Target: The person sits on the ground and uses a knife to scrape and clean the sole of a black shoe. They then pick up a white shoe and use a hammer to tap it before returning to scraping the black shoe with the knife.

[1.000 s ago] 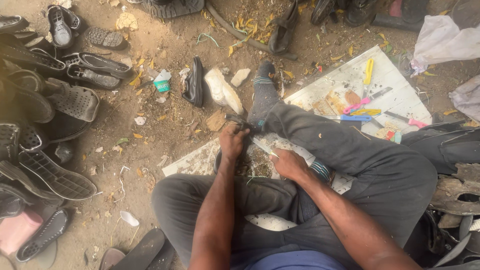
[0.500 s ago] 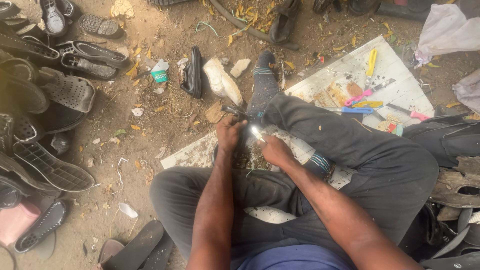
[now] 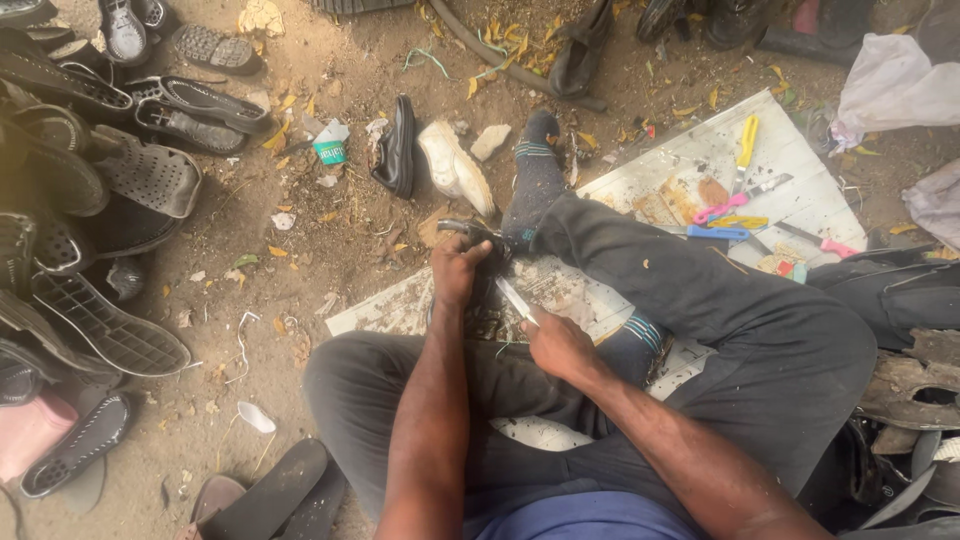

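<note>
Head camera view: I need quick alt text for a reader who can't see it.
A seated person's left hand grips a dark shoe on a white board while the right hand holds a blade against it. Loose shoes lie on the dirt; tools sit at right.

Bare sandy ground (image 3: pixel 330 250) throughout, littered with dry yellow leaves (image 3: pixel 500 45) and scraps, lit by soft, even daylight. At nine o'clock, heaped dark shoes and sandals (image 3: pixel 90 230), soles up. Toward eleven o'clock, a small green-and-white cup (image 3: pixel 330 150) on its side. Near twelve, a black shoe (image 3: pixel 397 147) just beside a white one (image 3: pixel 455 168), with a pale stone (image 3: pixel 490 141) close by. At one to two o'clock, a white board (image 3: pixel 790 160) flat on the dirt, strewn with yellow, pink and blue tools (image 3: pixel 735 205). At two o'clock, crumpled white cloth (image 3: pixel 895 85). At seven o'clock, dark flat soles (image 3: pixel 270 490).
</note>
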